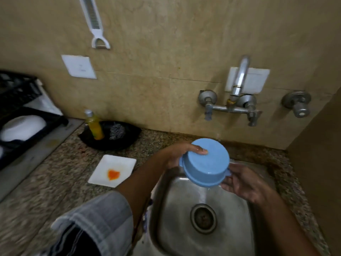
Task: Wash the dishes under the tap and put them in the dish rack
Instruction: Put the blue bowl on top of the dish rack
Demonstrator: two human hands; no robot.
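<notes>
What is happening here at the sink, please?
A person is washing dishes. Both hands hold a blue bowl upside down over the steel sink: the left hand grips its base, the right hand its rim. Water drips from the bowl. A white square plate with an orange stain waits on the counter. The black dish rack at the left already holds a white dish.
</notes>
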